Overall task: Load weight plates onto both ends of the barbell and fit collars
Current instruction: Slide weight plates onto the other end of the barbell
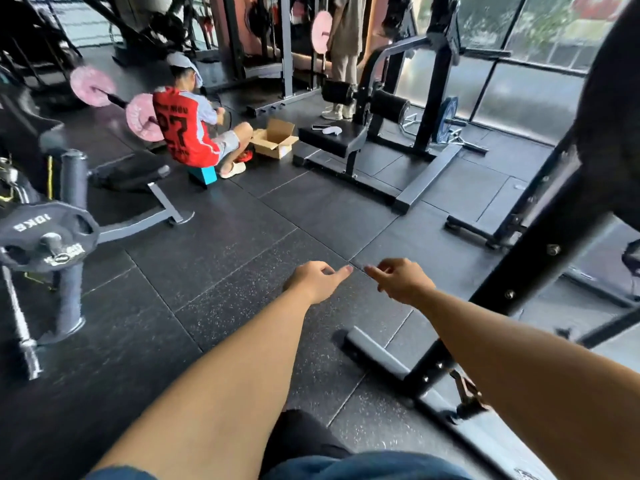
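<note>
Head view, looking down over a gym floor (214, 271) of dark, speckled rubber tiles with thin seams.

Two bare forearms reach forward from the near edge. The left hand (317, 280) is a loose fist with the thumb sticking out to the right, and it holds nothing. Just beside it, the right hand (401, 280) has its fingers curled and one finger pointing left. It also holds nothing. The two fingertips are close but do not touch.

At the left edge, well apart from the hands, is a round black weight plate (48, 237) with grip holes and raised "10KG" lettering. Below it a steel barbell (20, 327) with a rough, knurled shaft slants toward the near left. Whether the plate sits on this bar cannot be told. A padded black roller (72, 174) stands upright behind the plate.

On the right, a black steel frame (519, 271) with bolt heads rises diagonally. A brownish metal clip (467, 393) rests against its base.

Farther off, a person in a red jersey (187, 133) sits low beside an open cardboard box (275, 140). Behind them lies a second bar with pink plates (143, 116). To the far right is a black padded machine (346, 140).
</note>
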